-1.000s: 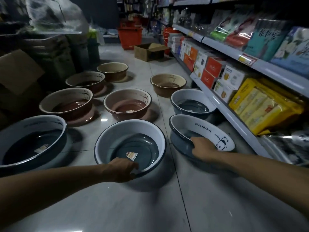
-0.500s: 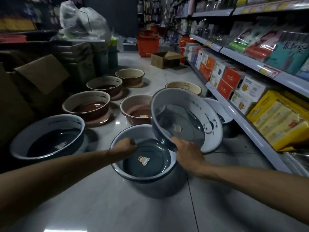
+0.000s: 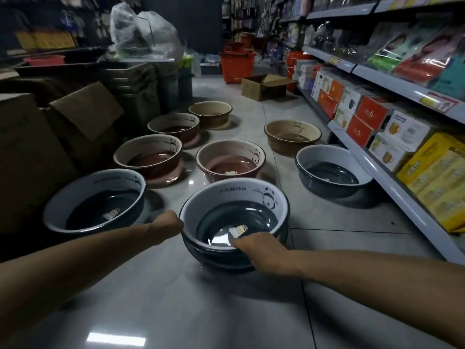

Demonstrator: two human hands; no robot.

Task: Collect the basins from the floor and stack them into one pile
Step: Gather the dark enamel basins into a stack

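A dark blue panda basin (image 3: 235, 195) now sits nested inside another dark blue basin on the floor right in front of me. My left hand (image 3: 167, 222) grips the left rim of this stack. My right hand (image 3: 256, 246) holds its near right rim. Two more dark blue basins stand apart: one at the left (image 3: 94, 197), one at the right (image 3: 332, 170) beside the shelf. Further back lie brown basins (image 3: 148, 154) (image 3: 230, 159) (image 3: 173, 124) and two tan basins (image 3: 210, 112) (image 3: 293, 133).
A shelf unit (image 3: 377, 170) with boxed goods runs along the right. Cardboard boxes (image 3: 83, 114) and stacked dark crates (image 3: 136, 89) line the left. An open carton (image 3: 264, 86) and a red basket (image 3: 237, 62) stand at the aisle's far end.
My right hand lifted the panda basin from beside the shelf, swung it left and lowered it into the basin held by my left hand. It now sits level inside.
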